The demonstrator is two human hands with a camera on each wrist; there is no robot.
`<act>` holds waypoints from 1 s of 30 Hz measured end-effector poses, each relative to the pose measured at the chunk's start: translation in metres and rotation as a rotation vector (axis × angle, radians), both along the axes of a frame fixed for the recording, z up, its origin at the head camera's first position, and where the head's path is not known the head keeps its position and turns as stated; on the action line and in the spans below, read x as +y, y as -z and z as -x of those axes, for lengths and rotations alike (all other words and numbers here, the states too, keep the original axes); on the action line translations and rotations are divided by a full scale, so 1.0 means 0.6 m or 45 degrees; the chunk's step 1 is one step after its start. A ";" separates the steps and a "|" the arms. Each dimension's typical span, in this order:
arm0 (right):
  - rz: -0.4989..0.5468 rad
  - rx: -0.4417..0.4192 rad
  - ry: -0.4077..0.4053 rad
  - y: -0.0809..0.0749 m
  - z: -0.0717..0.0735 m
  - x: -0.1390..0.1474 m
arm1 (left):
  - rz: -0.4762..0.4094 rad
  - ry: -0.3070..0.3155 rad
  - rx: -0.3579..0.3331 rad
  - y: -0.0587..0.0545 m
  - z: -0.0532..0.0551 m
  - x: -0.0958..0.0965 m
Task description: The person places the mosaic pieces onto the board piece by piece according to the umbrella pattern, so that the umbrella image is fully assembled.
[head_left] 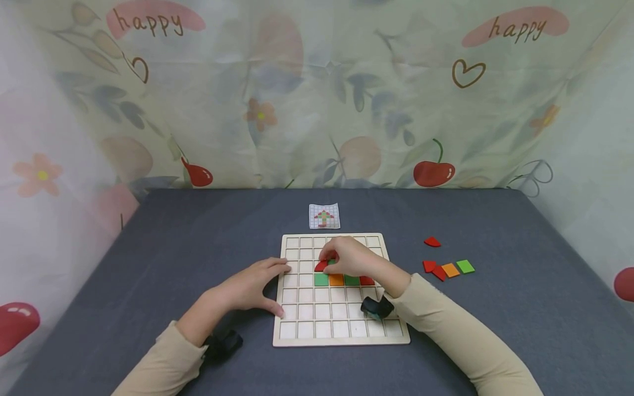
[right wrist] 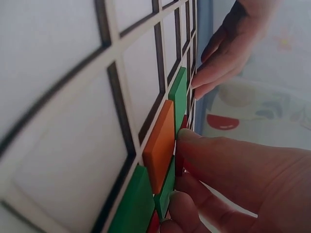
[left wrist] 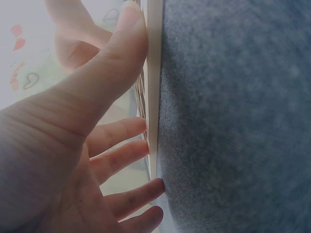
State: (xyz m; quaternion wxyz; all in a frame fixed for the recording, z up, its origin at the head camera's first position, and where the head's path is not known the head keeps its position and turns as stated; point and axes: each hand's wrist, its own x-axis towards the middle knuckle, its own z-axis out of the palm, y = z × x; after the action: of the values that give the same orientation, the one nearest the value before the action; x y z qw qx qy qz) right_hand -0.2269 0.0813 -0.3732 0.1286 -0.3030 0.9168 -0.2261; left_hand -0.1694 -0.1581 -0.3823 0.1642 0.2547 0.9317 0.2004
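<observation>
A wooden grid board [head_left: 322, 329] lies flat on the table. At its left edge rests my left hand [head_left: 250, 286], thumb and fingers spread along the rim. My right hand [head_left: 354, 257] reaches over the upper middle of the board and pinches a red curved-edge tile [head_left: 321, 267] between thumb and fingers. Just below, one row holds a green tile [head_left: 321, 280], an orange tile [head_left: 337, 280], a second green tile [head_left: 352, 280] and a red tile [head_left: 367, 281]. Another green tile [right wrist: 166, 189] shows beside the fingers in the right wrist view, partly hidden.
Behind the board lies a small pattern card [head_left: 324, 220] with a coloured figure on a grid. To the right are loose tiles: a red curved one [head_left: 432, 242], red ones [head_left: 428, 266], an orange square [head_left: 451, 270] and a green square [head_left: 465, 267]. A printed curtain [head_left: 317, 110] hangs behind the table.
</observation>
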 end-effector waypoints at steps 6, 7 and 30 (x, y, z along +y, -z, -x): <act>0.017 -0.024 0.015 0.000 -0.001 0.001 | 0.009 -0.012 -0.020 -0.002 -0.001 0.001; 0.021 -0.024 0.017 -0.001 -0.001 0.002 | 0.009 -0.015 -0.024 -0.002 -0.001 0.002; 0.170 0.038 0.277 -0.026 0.020 0.146 | -0.015 0.002 0.003 -0.001 -0.002 0.000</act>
State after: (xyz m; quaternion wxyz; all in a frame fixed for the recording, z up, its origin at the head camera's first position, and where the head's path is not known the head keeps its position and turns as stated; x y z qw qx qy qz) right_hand -0.2386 0.1690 -0.3577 0.0692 -0.2129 0.9290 -0.2946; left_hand -0.1683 -0.1583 -0.3819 0.1620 0.2566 0.9304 0.2054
